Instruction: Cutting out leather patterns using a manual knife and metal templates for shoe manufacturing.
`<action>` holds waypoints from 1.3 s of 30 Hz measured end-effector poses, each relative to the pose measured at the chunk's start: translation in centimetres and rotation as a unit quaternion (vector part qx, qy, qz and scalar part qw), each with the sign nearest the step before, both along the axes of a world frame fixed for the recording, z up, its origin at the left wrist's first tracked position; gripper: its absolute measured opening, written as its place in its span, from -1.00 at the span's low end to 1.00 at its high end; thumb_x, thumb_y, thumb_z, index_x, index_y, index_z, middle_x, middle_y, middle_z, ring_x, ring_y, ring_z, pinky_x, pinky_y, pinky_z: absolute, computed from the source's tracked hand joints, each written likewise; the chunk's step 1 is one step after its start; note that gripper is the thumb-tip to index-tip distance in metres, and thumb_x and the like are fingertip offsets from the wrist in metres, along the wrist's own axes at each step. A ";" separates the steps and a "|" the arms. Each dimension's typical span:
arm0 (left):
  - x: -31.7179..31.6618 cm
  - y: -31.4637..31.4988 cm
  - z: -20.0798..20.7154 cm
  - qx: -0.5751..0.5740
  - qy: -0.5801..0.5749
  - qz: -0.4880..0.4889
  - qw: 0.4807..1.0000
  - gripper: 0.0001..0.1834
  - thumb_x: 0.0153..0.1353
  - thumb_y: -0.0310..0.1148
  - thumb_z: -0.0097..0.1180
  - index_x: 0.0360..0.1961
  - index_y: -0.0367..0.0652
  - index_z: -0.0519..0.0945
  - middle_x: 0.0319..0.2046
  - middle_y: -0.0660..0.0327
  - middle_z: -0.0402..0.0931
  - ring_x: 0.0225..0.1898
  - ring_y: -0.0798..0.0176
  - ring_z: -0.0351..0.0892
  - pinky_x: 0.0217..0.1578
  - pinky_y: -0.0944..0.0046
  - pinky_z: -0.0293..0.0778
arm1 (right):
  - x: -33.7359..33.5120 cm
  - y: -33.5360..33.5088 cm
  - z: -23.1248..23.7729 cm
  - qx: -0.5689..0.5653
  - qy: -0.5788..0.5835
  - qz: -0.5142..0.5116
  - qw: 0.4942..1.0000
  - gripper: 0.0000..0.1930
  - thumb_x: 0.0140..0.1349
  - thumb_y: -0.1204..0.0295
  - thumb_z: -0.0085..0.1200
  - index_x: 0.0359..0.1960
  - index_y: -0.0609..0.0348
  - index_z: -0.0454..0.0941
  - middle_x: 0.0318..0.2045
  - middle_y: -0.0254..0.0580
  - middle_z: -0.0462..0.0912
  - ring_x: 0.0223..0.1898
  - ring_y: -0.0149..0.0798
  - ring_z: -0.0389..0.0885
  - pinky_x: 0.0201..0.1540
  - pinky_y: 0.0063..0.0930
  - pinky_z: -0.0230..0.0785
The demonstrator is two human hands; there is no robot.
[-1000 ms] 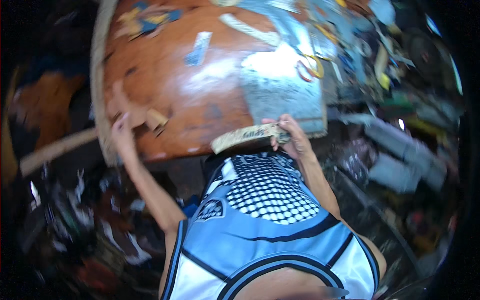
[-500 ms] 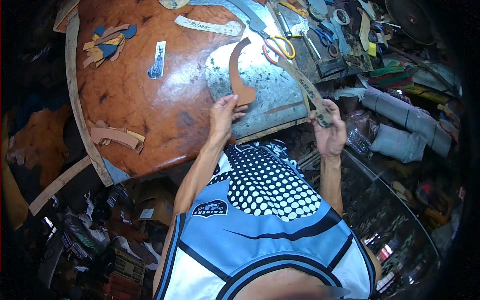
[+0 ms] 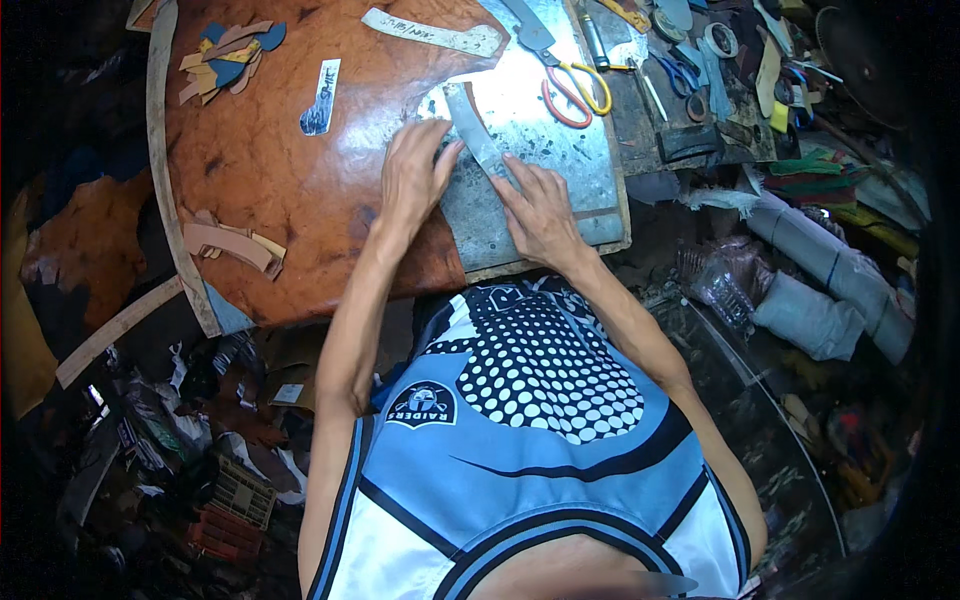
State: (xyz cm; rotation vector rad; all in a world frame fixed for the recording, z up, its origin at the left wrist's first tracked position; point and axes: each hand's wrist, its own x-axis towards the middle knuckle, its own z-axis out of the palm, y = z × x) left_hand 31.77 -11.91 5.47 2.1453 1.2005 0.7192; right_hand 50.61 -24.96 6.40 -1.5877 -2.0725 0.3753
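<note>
A curved grey template lies on a metal sheet in front of me, with a brown edge of the leather piece showing beneath it. My right hand has its thumb and fingers on the near end of the template, partly covering it. To the left, my left hand is beside the template with thumb and fingers apart, nothing visible in its grasp. Beyond the template lie scissors with red and yellow handles.
The brown leather-covered table carries leather scraps, a stack of curved pieces and two pale templates. Assorted tools crowd the board at far right. Wrapped rolls lie right of the table.
My right hand has brought the template left, from beyond the sheet's right edge onto the brown leather piece. My left hand has let go of that piece and moved slightly up and left.
</note>
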 end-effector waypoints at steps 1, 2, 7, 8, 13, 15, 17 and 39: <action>0.4 1.2 -0.2 0.053 0.039 -0.044 0.997 -0.62 0.19 -0.22 0.25 -0.04 -0.23 0.63 0.03 -0.02 0.53 0.11 -0.06 0.46 0.06 -0.06 0.40 | -0.1 0.2 -0.6 -0.014 -0.021 0.000 1.000 -0.42 0.04 0.52 0.17 0.19 0.15 0.39 0.27 0.05 0.33 0.19 0.03 0.33 0.22 -0.04 0.14; 0.7 2.3 -0.7 0.106 0.078 -0.088 0.987 -0.54 0.15 -0.15 0.29 0.01 -0.20 0.61 0.18 -0.04 0.44 0.26 -0.13 0.34 0.17 -0.14 0.31 | -0.3 0.3 -0.7 -0.028 -0.042 -0.001 0.999 -0.42 0.05 0.48 0.20 0.19 0.16 0.39 0.26 0.05 0.34 0.20 0.03 0.33 0.22 -0.03 0.14; 0.4 5.1 -3.4 0.081 0.136 -0.177 0.971 -0.32 0.05 0.14 0.29 0.12 -0.04 0.58 0.33 -0.04 0.26 0.40 -0.22 0.09 0.35 -0.25 0.03 | 0.4 -0.6 0.3 -0.064 -0.025 -0.038 0.997 -0.38 0.06 0.33 0.27 0.19 0.19 0.39 0.27 0.04 0.34 0.27 0.08 0.27 0.30 0.05 0.04; 0.2 5.0 -3.4 0.093 0.133 -0.161 0.973 -0.28 0.03 0.17 0.30 0.14 -0.03 0.57 0.34 -0.04 0.24 0.41 -0.23 0.07 0.36 -0.25 0.00 | 0.9 -1.1 0.2 -0.069 -0.029 -0.056 0.996 -0.37 0.07 0.29 0.28 0.19 0.19 0.39 0.27 0.04 0.34 0.30 0.10 0.23 0.33 0.08 0.00; -0.7 5.4 -4.0 0.094 0.155 -0.159 0.970 -0.14 -0.06 0.29 0.30 0.21 0.01 0.52 0.39 -0.04 0.17 0.44 -0.24 -0.01 0.38 -0.28 -0.07 | 2.7 -2.4 -0.7 -0.083 -0.042 -0.128 0.987 -0.45 0.12 0.30 0.25 0.17 0.12 0.44 0.29 0.01 0.34 0.38 0.10 0.14 0.38 0.14 -0.08; -0.9 5.7 -4.3 0.098 0.156 -0.166 0.969 -0.12 -0.07 0.31 0.29 0.22 0.01 0.51 0.38 -0.02 0.18 0.44 -0.22 -0.01 0.38 -0.27 -0.08 | 2.5 -2.4 -0.8 -0.083 -0.038 -0.126 0.988 -0.48 0.14 0.31 0.23 0.17 0.06 0.46 0.29 -0.02 0.34 0.40 0.08 0.13 0.40 0.16 -0.11; -0.9 5.9 -4.1 0.093 0.153 -0.184 0.967 -0.12 -0.07 0.31 0.30 0.21 0.01 0.51 0.38 0.00 0.18 0.45 -0.20 -0.01 0.39 -0.26 -0.09 | 2.3 -2.5 -0.9 -0.091 -0.033 -0.132 0.987 -0.49 0.14 0.31 0.23 0.16 0.04 0.47 0.29 -0.02 0.34 0.40 0.08 0.12 0.41 0.17 -0.12; -0.7 6.2 -3.1 0.106 0.122 -0.205 0.965 -0.17 -0.07 0.28 0.32 0.16 -0.02 0.55 0.33 -0.01 0.26 0.43 -0.18 0.03 0.39 -0.26 -0.07 | 1.8 -2.4 0.0 -0.099 0.001 -0.143 0.985 -0.53 0.11 0.35 0.22 0.11 0.00 0.50 0.31 -0.03 0.32 0.42 0.10 0.10 0.44 0.17 -0.20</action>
